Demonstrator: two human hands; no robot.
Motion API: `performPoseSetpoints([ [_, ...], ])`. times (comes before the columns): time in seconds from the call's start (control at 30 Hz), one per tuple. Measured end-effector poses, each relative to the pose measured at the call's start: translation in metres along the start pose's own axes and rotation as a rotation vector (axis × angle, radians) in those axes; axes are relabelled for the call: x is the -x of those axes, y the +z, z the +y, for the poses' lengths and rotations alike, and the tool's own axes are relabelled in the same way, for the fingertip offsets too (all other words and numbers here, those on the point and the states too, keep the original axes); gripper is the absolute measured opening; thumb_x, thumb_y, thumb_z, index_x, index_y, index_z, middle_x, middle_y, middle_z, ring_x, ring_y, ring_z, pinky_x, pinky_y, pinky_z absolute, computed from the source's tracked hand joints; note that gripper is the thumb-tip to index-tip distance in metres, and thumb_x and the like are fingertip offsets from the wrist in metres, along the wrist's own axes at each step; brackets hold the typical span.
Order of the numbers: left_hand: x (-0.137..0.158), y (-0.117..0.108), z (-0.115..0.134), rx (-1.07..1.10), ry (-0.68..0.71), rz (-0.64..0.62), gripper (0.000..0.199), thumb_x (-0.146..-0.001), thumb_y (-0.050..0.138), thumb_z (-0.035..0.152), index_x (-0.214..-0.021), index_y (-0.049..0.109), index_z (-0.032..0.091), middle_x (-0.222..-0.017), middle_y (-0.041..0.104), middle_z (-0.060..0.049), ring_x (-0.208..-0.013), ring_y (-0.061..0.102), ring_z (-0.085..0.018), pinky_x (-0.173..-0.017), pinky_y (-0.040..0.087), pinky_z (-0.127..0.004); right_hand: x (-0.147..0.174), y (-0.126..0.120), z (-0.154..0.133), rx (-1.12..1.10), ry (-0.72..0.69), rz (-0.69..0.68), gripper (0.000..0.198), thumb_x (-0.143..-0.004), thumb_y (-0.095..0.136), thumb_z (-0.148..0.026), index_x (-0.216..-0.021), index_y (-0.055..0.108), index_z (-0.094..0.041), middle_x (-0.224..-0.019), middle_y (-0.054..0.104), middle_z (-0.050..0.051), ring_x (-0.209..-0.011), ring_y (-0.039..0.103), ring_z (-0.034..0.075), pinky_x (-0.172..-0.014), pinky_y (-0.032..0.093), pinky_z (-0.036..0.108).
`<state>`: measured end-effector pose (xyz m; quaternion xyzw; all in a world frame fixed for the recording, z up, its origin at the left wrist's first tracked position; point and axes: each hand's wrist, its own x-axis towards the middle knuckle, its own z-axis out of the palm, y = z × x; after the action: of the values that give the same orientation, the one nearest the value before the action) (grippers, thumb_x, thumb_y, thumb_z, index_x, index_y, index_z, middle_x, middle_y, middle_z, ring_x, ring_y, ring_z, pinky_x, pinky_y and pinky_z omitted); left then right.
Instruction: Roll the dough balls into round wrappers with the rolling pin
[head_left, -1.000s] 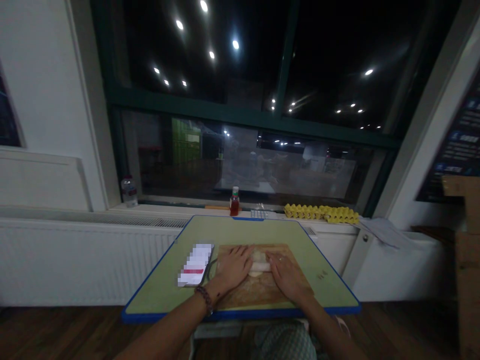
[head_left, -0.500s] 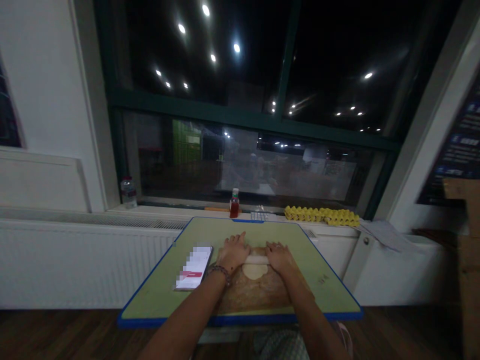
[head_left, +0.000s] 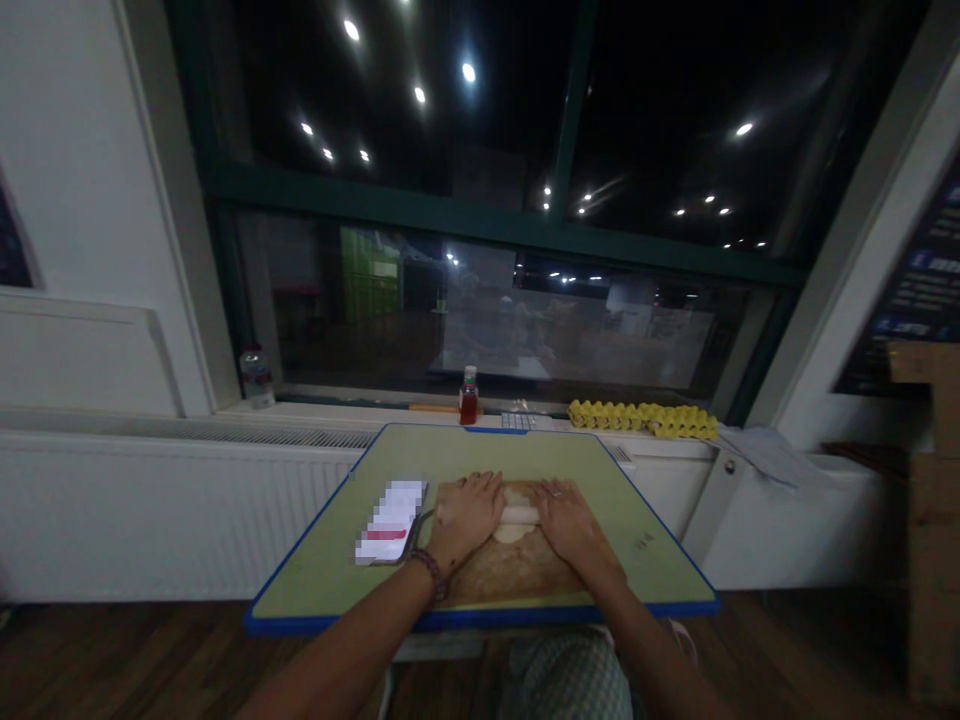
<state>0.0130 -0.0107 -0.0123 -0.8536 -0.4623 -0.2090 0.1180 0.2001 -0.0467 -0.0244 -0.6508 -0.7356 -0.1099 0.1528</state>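
Observation:
A pale rolling pin [head_left: 520,515] lies crosswise on a brown wooden board [head_left: 517,578]. My left hand [head_left: 471,515] presses on its left end, palm down. On the right end rests my right hand [head_left: 564,520], fingers over the wood; both hands cover the pin's ends. Under the middle of the pin is a flat piece of dough [head_left: 512,533], its near edge showing and the rest hidden. A beaded bracelet [head_left: 431,572] circles my left wrist. Left of that hand lies a phone [head_left: 391,522] with a lit screen.
The board sits on a light-green table [head_left: 660,575] with a blue edge. Behind, on the sill, stand a bottle of red sauce [head_left: 469,398], a yellow egg tray [head_left: 641,419] and a plastic bottle [head_left: 257,377]. A white radiator [head_left: 165,520] is at the left.
The rolling pin has moved slightly toward me over the dough, with both hands on it. Less dough shows in front of it. The view has tilted a little downward.

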Motion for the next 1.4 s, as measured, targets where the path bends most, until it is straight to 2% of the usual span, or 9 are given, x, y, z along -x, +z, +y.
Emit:
performPoseSetpoints([
  [0.17,0.016,-0.001,0.005,0.016,0.037,-0.035,0.045,-0.099,0.028,0.027,-0.131,0.055,0.012,-0.135,0.058,-0.010,-0.122,0.054,-0.025,-0.101,0.042,-0.042,0.018,0.015,0.000,-0.026,0.017,0.147,0.042,-0.097,0.032,-0.018,-0.129,0.057,-0.009,-0.132,0.058,0.014,-0.130,0.047,0.025,-0.112,0.030,0.043],
  [0.3,0.024,-0.004,0.008,0.042,0.055,-0.051,0.046,-0.098,0.028,0.026,-0.133,0.052,0.010,-0.137,0.056,-0.013,-0.124,0.053,-0.024,-0.104,0.041,-0.041,0.028,0.024,0.000,-0.059,-0.025,0.252,0.040,-0.096,0.035,-0.017,-0.127,0.059,-0.013,-0.128,0.062,0.012,-0.126,0.051,0.024,-0.110,0.035,0.042],
  [0.6,0.033,-0.010,0.013,0.034,0.069,-0.077,0.046,-0.098,0.028,0.025,-0.132,0.053,0.008,-0.133,0.058,-0.016,-0.123,0.055,-0.026,-0.103,0.043,-0.043,0.035,0.022,-0.001,-0.047,-0.067,0.329,0.037,-0.095,0.039,-0.016,-0.124,0.061,-0.018,-0.121,0.067,0.011,-0.123,0.054,0.024,-0.108,0.038,0.045],
  [0.9,0.048,-0.017,0.023,0.044,0.042,-0.107,0.045,-0.097,0.030,0.027,-0.132,0.052,0.009,-0.132,0.060,-0.016,-0.122,0.055,-0.026,-0.103,0.043,-0.042,0.046,0.018,-0.006,-0.020,-0.062,0.288,0.036,-0.096,0.038,-0.020,-0.125,0.060,-0.015,-0.125,0.064,0.010,-0.124,0.053,0.024,-0.108,0.039,0.041],
  [1.17,0.056,-0.019,0.025,0.062,0.047,-0.136,0.045,-0.097,0.030,0.025,-0.135,0.048,0.009,-0.136,0.056,-0.015,-0.123,0.053,-0.025,-0.105,0.041,-0.042,0.048,0.014,-0.014,0.024,-0.032,0.207,0.040,-0.095,0.037,-0.020,-0.128,0.057,-0.012,-0.131,0.059,0.016,-0.127,0.050,0.028,-0.107,0.038,0.046],
  [1.4,0.066,-0.017,0.027,0.089,0.066,-0.087,0.044,-0.096,0.032,0.026,-0.134,0.049,0.013,-0.137,0.056,-0.013,-0.123,0.053,-0.026,-0.106,0.040,-0.045,0.052,0.018,-0.017,0.006,-0.014,0.227,0.038,-0.094,0.041,-0.024,-0.127,0.058,-0.014,-0.133,0.058,0.016,-0.131,0.045,0.029,-0.108,0.037,0.047],
])
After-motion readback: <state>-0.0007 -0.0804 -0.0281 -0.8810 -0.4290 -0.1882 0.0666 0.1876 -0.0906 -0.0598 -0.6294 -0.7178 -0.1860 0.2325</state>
